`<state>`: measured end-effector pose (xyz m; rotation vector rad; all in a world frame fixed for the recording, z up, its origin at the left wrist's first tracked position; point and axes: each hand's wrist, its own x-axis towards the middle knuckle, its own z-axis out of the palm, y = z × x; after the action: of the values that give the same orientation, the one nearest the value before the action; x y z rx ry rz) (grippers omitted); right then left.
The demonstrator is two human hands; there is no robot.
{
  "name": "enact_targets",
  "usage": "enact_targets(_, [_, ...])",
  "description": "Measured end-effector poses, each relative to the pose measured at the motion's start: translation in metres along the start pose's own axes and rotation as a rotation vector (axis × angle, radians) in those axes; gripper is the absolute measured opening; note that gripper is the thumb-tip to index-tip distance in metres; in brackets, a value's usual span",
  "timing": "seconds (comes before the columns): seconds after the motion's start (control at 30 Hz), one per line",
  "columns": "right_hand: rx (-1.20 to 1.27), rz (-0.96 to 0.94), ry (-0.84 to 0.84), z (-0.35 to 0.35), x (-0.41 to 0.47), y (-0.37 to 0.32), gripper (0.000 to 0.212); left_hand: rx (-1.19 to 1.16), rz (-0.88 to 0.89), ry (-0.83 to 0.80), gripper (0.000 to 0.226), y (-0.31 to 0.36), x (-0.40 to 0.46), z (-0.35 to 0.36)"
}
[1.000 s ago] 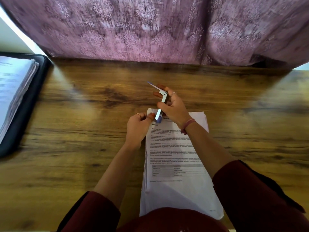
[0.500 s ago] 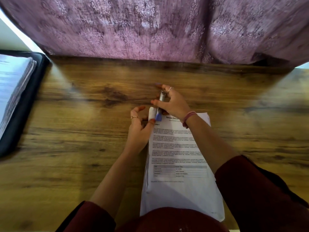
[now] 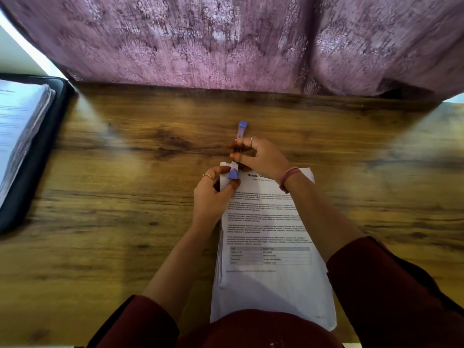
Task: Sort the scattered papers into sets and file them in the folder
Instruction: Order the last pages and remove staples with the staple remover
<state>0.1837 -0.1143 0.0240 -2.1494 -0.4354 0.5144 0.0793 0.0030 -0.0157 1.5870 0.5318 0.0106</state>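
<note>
A stack of printed white papers [image 3: 271, 247] lies on the wooden table in front of me. My left hand [image 3: 213, 197] pinches the stack's top left corner. My right hand [image 3: 261, 158] grips a small blue and white stapler [image 3: 237, 153], whose near end sits over that same corner beside my left thumb. At the far left lies an open black folder [image 3: 32, 159] with a thick pile of filed papers [image 3: 17, 126] in it.
A purple patterned curtain [image 3: 238, 41] hangs along the table's far edge. Bare wooden tabletop [image 3: 130, 197] stretches between the folder and the papers, and more of it lies to the right of my arms.
The stapler was raised and open above the corner a second ago. It has since come down and closed over the papers' top left corner, while my left hand kept its pinch there.
</note>
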Motion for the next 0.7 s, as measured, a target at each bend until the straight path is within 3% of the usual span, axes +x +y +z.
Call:
enact_targets(0.3, [-0.483, -0.230, -0.186, -0.021, -0.004, 0.003, 0.034, -0.143, -0.075, -0.024, 0.028, -0.001, 0.004, -0.001])
enact_targets(0.43, [-0.552, -0.331, -0.332, -0.022, -0.007, -0.001, 0.038, -0.134, -0.073, -0.026, 0.025, -0.003, 0.004, -0.001])
enact_targets(0.7, [-0.550, -0.345, -0.352, -0.020, -0.004, -0.006, 0.034, -0.164, -0.088, -0.042, 0.022, -0.003, 0.005, -0.004])
